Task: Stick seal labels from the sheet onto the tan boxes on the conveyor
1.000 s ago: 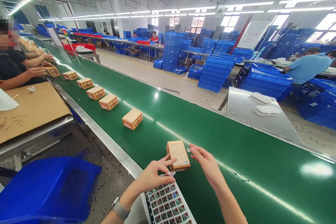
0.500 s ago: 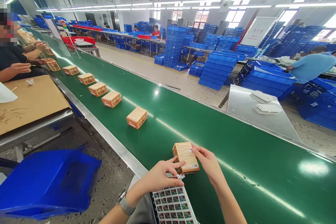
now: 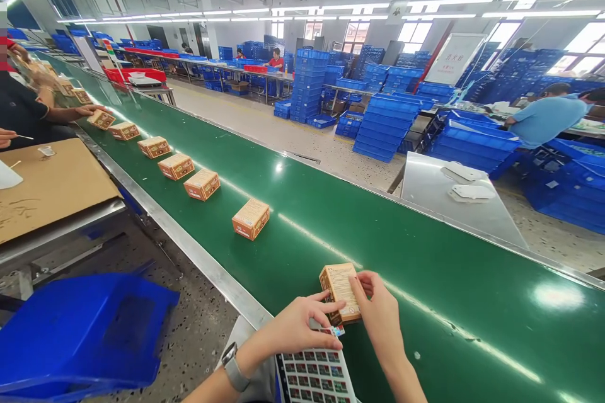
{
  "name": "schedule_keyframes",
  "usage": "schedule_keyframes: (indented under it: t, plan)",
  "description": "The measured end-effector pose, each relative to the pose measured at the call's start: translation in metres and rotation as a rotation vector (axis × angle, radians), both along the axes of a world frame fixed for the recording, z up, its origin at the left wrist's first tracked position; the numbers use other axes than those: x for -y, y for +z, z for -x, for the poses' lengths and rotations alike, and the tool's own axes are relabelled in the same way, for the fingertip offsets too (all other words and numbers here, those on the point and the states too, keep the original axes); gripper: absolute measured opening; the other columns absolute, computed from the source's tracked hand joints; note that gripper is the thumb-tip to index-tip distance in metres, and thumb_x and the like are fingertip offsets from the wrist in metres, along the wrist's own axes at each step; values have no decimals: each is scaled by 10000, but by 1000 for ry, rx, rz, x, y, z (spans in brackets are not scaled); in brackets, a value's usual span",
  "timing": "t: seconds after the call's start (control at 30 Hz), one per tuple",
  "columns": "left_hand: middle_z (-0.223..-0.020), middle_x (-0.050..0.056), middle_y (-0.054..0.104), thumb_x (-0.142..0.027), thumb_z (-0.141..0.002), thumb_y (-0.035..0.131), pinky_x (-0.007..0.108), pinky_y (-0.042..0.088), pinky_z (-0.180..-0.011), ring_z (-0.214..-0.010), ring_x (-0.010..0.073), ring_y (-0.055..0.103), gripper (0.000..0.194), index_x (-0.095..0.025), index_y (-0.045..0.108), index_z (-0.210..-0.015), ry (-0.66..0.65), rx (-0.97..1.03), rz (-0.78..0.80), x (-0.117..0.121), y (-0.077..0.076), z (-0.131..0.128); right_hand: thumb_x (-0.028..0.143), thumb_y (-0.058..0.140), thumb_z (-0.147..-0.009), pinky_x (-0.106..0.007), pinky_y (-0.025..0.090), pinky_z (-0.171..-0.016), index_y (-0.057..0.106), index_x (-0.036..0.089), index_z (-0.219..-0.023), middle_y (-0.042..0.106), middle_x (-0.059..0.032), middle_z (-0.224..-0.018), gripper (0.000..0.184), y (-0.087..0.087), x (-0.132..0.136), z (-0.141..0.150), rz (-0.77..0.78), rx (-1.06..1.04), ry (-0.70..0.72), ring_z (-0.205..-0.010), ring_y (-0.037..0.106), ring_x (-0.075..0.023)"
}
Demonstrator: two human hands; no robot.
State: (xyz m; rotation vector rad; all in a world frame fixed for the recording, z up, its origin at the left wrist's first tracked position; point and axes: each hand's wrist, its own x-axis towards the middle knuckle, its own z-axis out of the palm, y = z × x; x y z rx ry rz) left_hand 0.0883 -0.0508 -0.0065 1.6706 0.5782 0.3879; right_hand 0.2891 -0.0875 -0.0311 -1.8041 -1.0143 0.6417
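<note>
An orange-and-cream carton (image 3: pixel 343 289) rests on the green conveyor belt (image 3: pixel 425 252), its printed text side facing up. My right hand (image 3: pixel 378 305) grips its right side, the thumb lying over the top edge and the fingers behind. My left hand (image 3: pixel 302 324), with a watch on the wrist, pinches a small shiny sticker (image 3: pixel 338 330) between thumb and finger, while its other fingertips reach onto the carton's near left side. Below that hand lies a sheet of small stickers (image 3: pixel 317 376), partly hidden by it.
Several similar cartons, the nearest a box (image 3: pixel 251 219), stand in a line up the belt. A co-worker's hand (image 3: pixel 87 111) touches one far left. A cardboard-covered table (image 3: pixel 61 182) and a blue plastic bin (image 3: pixel 85 334) flank the belt's metal edge. A steel table (image 3: pixel 425 195) stands beyond.
The nearest carton has shifted slightly right and toward me, with both hands following it. My right thumb now lies flatter on its edge. The cartons behind have moved slightly nearer.
</note>
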Motion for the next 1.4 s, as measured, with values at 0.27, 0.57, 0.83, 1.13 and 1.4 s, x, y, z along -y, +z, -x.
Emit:
schedule_keyframes:
  t: [0.27, 0.57, 0.83, 1.13, 1.4]
  plan:
    - [-530, -29, 566, -379, -756, 712, 235, 327, -516, -542, 119, 492, 277, -134, 714, -627, 240, -128, 123, 11, 9, 9, 548, 499, -874, -379, 504, -756, 569, 227, -1161, 743, -66, -931, 436, 11, 9, -21, 65, 99, -71, -862, 681, -272]
    - [-550, -63, 294, -411, -803, 643, 257, 168, -520, -569, 95, 252, 416, -156, 460, -530, 327, -170, 2, 10, 20, 29, 408, 578, -906, -440, 465, -999, 704, 261, -990, 686, -89, -1194, 211, 49, 25, 43, -185, 137, 488, -1132, 617, -272]
    - [-543, -58, 345, -417, -823, 621, 241, 191, -516, -560, 96, 278, 387, -145, 551, -557, 364, -122, 24, 6, 19, 32, 354, 571, -910, -428, 462, -990, 678, 269, -845, 654, -81, -1215, 150, 56, 19, 54, -174, 76, 561, -1171, 577, -276]
    - [-998, 56, 760, -383, -827, 672, 312, 488, -853, -964, 228, 650, 218, -197, 767, -763, 457, -103, -153, -26, 20, 65, 530, 645, -838, -385, 505, -941, 696, 234, -918, 690, -84, -1194, 311, 40, -27, 48, -133, -498, 303, -1122, 624, -268]
    - [-1481, 41, 509, -383, -806, 718, 488, 248, -1199, -1431, 306, 358, 187, -219, 765, -731, 434, -86, -255, -75, -4, 85, 570, 723, -721, -380, 548, -877, 678, 217, -962, 715, -88, -1141, 430, 9, -104, 66, -150, -650, 223, -1133, 650, -286]
